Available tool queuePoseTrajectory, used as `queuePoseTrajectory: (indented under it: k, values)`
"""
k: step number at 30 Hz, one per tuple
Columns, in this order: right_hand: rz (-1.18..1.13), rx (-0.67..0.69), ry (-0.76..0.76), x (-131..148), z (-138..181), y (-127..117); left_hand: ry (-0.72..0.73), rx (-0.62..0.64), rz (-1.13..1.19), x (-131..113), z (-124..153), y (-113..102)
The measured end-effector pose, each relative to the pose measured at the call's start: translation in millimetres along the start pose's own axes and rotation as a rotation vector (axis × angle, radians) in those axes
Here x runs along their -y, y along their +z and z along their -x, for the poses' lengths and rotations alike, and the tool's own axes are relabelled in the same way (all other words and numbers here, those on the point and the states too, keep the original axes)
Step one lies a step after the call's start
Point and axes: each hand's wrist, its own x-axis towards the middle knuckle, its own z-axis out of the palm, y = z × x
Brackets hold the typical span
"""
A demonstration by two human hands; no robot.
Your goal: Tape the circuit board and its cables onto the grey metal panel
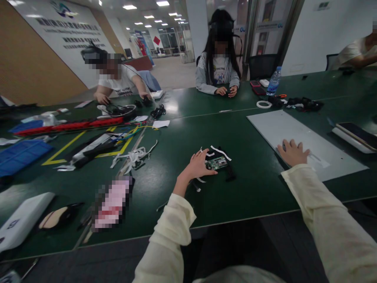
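My left hand (196,165) is at the left end of a small green circuit board (217,162) on the table, thumb and fingers spread around that end. Whether it grips the board I cannot tell for sure. White strips (220,152) curl behind the board, and a black cable piece (231,173) lies at its right. My right hand (293,153) rests palm down with fingers apart on a flat light-grey board (273,125). Beside its fingertips is a small clear plastic piece (319,159), partly hard to make out.
Tangled white strips (134,158), a pink phone-like item (113,202), a mouse (55,218) and a blue tray (23,155) are to the left. A tape roll (264,104) and water bottle (273,81) stand farther back. Two people (219,74) sit across the table (188,129).
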Motion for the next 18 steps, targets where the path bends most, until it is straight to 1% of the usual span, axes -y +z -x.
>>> queuePoseTrajectory:
  k: [5,11,14,18]
  values:
    - [0.01,-0.007,-0.055,4,11,-3,0.063,-0.06,0.079,-5,1,-3]
    - [0.024,0.005,-0.15,14,29,-10,0.069,-0.17,0.155,-9,5,-3]
    - [0.048,-0.009,-0.218,23,43,-13,0.112,-0.227,0.162,-20,11,-17]
    - [0.058,-0.016,-0.325,36,63,-16,0.171,-0.285,0.138,-44,21,-51]
